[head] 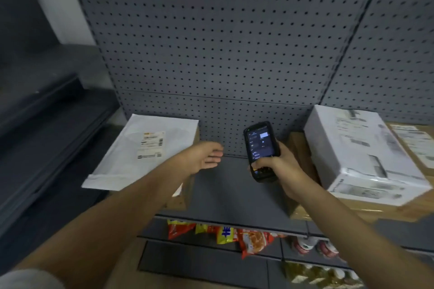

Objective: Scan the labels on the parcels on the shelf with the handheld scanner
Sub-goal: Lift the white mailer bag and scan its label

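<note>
At left centre of the frame, one white flat mailer point(150, 150) lying on a brown box point(182, 191) that is mostly hidden beneath it and behind the forearm; one printed label point(150, 145) on the mailer, text too small to read. Just right of the mailer, one left hand point(206, 156), palm up, fingers loosely spread, gripping nothing, hovering over the bare grey shelf point(234, 190) near the pegboard back panel point(223, 54). At centre, one black handheld scanner point(261, 150), screen lit and facing the camera, lower end wrapped by the right hand point(279, 165) with the thumb across the keypad; screen contents unreadable. At right, one white parcel point(361, 155) resting on one wide brown carton point(408, 206), partly cut off by the frame edge; labels on both blurred. Along the bottom, below the shelf edge, several red and yellow snack packets point(234, 234), count unclear, partly hidden and smeared.
</note>
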Available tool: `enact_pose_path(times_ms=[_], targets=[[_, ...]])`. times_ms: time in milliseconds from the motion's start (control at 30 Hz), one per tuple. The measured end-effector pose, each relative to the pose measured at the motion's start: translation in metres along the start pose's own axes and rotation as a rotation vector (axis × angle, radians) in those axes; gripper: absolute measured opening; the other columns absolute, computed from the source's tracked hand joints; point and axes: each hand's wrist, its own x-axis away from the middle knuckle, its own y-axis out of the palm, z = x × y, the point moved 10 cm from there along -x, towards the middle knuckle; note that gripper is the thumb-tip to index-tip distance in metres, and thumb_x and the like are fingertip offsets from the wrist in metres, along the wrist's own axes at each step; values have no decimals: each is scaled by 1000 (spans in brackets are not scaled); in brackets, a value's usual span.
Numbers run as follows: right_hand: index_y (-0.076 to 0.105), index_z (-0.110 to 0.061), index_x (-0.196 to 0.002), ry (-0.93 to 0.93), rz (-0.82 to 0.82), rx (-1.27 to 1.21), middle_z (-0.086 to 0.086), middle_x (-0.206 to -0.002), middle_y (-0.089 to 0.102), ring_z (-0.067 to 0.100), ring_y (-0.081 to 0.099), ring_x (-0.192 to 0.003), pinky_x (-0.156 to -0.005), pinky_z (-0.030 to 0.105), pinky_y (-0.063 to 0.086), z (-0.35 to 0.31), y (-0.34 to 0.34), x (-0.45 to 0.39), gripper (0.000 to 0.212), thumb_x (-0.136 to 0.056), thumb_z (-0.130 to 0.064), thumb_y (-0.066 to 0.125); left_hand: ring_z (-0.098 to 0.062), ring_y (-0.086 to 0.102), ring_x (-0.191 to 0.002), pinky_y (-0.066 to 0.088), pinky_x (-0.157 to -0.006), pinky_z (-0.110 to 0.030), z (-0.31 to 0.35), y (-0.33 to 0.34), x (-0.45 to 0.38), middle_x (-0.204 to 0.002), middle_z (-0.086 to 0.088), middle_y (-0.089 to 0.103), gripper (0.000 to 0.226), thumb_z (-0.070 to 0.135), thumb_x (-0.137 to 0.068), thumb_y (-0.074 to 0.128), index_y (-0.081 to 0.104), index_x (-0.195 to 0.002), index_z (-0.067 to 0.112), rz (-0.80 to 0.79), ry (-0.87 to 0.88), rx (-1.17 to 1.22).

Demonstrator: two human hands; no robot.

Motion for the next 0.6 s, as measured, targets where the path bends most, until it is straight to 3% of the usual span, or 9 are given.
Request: enact_pose_path(times_ms=[100, 200, 233, 300, 367, 500, 600], targets=[[63, -2, -109, 119, -115, -122, 26, -95, 72, 40, 69, -89, -93, 54, 52, 21, 79, -3, 50, -60, -2, 75, -23, 60, -102, 50, -95, -29, 1, -80, 2, -111, -14, 61, 34, 8, -97, 56, 55, -130, -2, 96, 64, -56], [63, -2, -103, 222, -178, -205, 21, -86, 73, 40, 69, -88, -92, 49, 52, 44, 140, -5, 33, -72, 8, 66, -18, 60, -79, 54, -78, -21, 2, -148, 6, -88, -12, 63, 31, 1, -96, 56, 58, -125, -9, 175, 106, -80], [64, -4, -104, 250, -194, -220, 19, -90, 74, 39, 70, -92, -90, 45, 53, 50, 158, -4, 33, -73, 6, 67, -18, 60, -78, 53, -78, -22, 3, -169, 8, -89, -12, 63, 31, 0, -96, 55, 59, -125, -10, 213, 128, -109], [64, -7, -110, 291, -208, -227, 20, -107, 72, 36, 68, -102, -83, 38, 54, 61, 186, -6, 38, -73, 1, 69, -27, 62, -96, 52, -92, -33, 3, -208, 12, -112, -17, 65, 31, -2, -94, 54, 62, -124, -5, 310, 163, -243], [63, -4, -117, 314, -202, -241, 21, -115, 70, 34, 67, -104, -75, 33, 55, 69, 204, -9, 46, -72, -1, 70, -31, 58, -115, 48, -97, -33, 2, -239, 14, -131, -16, 58, 35, 0, -93, 54, 61, -127, 3, 419, 190, -410], [60, 0, -122, 336, -176, -259, 20, -110, 71, 31, 70, -96, -64, 29, 54, 78, 221, -10, 51, -72, 0, 68, -35, 39, -132, 44, -104, -43, -2, -281, 18, -145, -16, 37, 57, 9, -90, 57, 40, -145, 13, 603, 160, -624], [56, -3, -126, 343, -139, -268, 22, -115, 70, 33, 70, -100, -60, 29, 55, 81, 221, -12, 66, -63, -3, 74, -39, 38, -132, 40, -107, -49, -19, -298, 17, -147, -19, 34, 71, 15, -89, 60, 26, -151, 13, 647, 31, -563]])
